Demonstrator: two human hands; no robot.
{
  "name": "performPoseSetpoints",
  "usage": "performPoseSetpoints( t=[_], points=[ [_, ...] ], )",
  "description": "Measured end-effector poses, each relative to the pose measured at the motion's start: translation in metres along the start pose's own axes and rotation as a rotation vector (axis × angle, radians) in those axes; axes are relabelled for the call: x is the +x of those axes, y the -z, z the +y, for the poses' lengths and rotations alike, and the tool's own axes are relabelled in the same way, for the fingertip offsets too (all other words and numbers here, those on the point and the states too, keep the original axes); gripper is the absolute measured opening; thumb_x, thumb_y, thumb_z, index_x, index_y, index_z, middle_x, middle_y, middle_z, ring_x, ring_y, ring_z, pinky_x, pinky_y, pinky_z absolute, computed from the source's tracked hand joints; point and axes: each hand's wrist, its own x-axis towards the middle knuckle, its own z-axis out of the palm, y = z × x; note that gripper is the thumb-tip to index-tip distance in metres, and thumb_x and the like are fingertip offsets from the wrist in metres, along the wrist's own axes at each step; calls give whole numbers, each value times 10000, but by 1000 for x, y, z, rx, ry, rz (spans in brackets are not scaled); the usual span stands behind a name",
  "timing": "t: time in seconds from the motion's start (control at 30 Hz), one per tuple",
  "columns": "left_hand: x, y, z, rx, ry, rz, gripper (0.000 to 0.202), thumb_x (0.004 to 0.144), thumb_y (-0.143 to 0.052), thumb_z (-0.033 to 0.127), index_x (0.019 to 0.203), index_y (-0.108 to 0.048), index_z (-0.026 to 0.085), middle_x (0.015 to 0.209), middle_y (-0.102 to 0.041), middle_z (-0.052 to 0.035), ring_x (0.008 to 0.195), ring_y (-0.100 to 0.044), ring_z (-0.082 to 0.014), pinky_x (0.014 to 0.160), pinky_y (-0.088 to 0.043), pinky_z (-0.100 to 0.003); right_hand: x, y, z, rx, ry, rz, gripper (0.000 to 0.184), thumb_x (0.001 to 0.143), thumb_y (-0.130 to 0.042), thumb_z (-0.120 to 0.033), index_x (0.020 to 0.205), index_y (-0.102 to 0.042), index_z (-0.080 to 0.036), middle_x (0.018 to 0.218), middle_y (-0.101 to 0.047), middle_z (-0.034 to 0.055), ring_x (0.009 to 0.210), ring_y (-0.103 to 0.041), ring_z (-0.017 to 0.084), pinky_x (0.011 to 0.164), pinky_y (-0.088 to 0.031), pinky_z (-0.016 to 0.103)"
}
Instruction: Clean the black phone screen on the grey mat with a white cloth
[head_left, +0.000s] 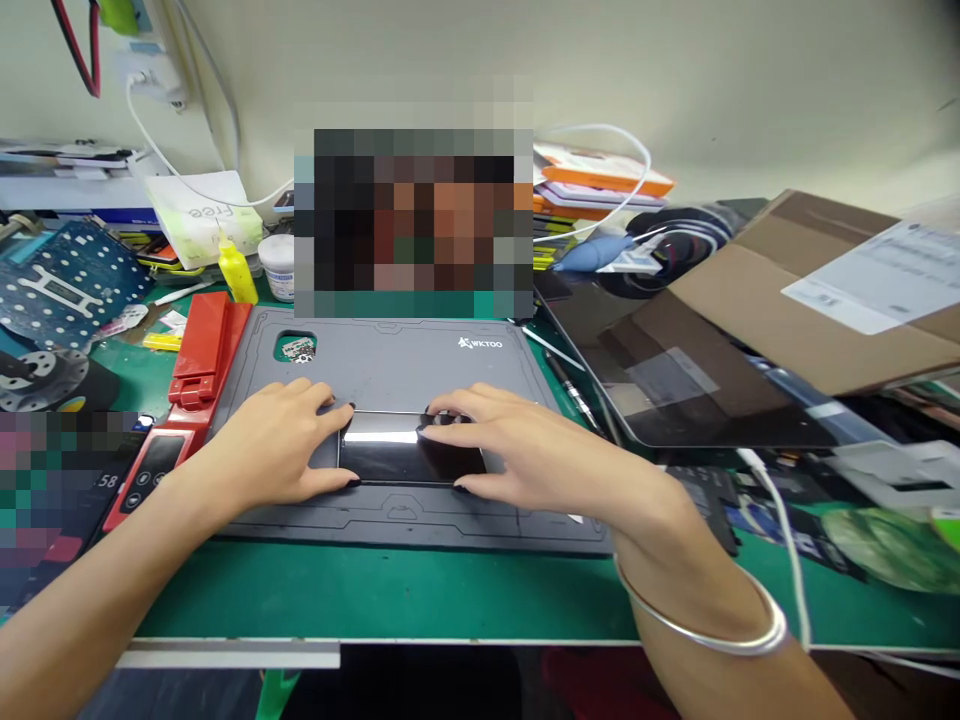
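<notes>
A black smartphone (405,458) lies flat and sideways on a grey work mat (390,365), its glossy face up and reflecting a bright strip. My left hand (289,445) grips its left end, with the thumb at the near edge and fingers at the far edge. At the right end, my right hand (491,440) holds it in the same way, its index finger reaching over the screen. Dark nails show on both hands. Small metal pieces (300,349) rest in the mat's cut-out at the upper left.
Left of the mat stands a red device (199,350), near a yellow bottle (237,268) and a white jar (277,268). To the right, a dark glossy panel (637,370) leans beside a cardboard box (810,280). A white cable (787,540) crosses the green tabletop (420,595). Blurred patches hide some areas.
</notes>
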Motion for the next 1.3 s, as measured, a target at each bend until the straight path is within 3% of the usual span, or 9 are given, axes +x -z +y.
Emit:
performPoseSetpoints(
  t=[1.3],
  points=[
    [0, -2, -3, -33, 13, 48, 528, 834, -605, 528, 1237, -596, 188, 1098, -616, -132, 966, -600, -303, 811, -497, -428, 2, 2, 1, 4, -22, 3, 367, 768, -701, -147, 1122, -681, -244, 1248, -576, 76, 1038, -539, 272, 839, -499, 409]
  ],
)
